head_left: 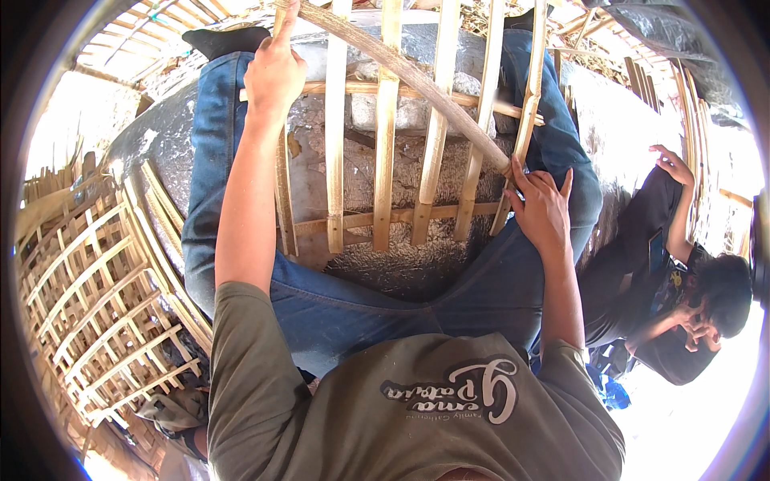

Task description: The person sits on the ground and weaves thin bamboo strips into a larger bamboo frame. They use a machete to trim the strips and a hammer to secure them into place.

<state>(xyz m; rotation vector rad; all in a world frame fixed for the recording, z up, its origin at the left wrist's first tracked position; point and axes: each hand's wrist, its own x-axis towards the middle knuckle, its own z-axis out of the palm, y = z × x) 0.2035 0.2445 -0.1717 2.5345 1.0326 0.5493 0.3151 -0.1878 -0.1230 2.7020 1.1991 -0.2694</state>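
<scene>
Long brown bamboo strip seemingly being aligned on pale bamboo-slat frame — right hand splayed at right edge, left hand grip untellable; steadying needed.

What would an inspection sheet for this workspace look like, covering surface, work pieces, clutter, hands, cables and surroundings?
Surface: dark, scuffed area between the legs; material unclear.
Job's things: slatted bamboo frame, long slats over crosspieces; a long stick lies diagonally across it.
Clutter: woven lattice panel on the left.
Hands: left hand has its index finger extended at the stick's upper end; right hand, fingers spread, is at its lower end.
Cables: nothing seen.
Surroundings: another person in dark clothing on the right; bright glare around the edges.
</scene>
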